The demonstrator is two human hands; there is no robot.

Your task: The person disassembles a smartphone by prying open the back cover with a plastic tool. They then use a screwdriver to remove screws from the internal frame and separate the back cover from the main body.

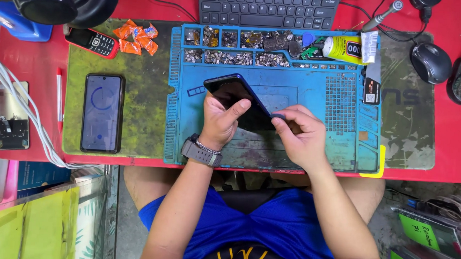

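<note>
on the red workbench point(36, 64) in front of you lies a worn green mat point(144, 89), and over its middle sits a blue repair mat point(344, 145) with small compartments along its far edge, filled with tiny metal parts. a black keyboard point(267, 7) lies beyond it, and a black mouse point(430, 61) rests off to the right on the green mat. a dark smartphone with a lit screen point(102, 112) lies flat on the left part of the green mat, well apart from your hands; a small red and black keypad phone point(93, 41) lies farther up, just beside some orange wrappers point(136, 37). a yellow glue tube point(343, 49) rests across the compartments at the right.

above the middle of the blue mat you hold a dark blue smartphone point(232, 93), tilted, its near end down between your hands. your left hand point(218, 121) is wrapped around the phone, thumb laid across its face, a grey watch point(201, 151) on that wrist. your right hand point(300, 135) pinches a small thin blue pick point(278, 116) between thumb and fingertips, its tip touching the phone's right edge.
</note>
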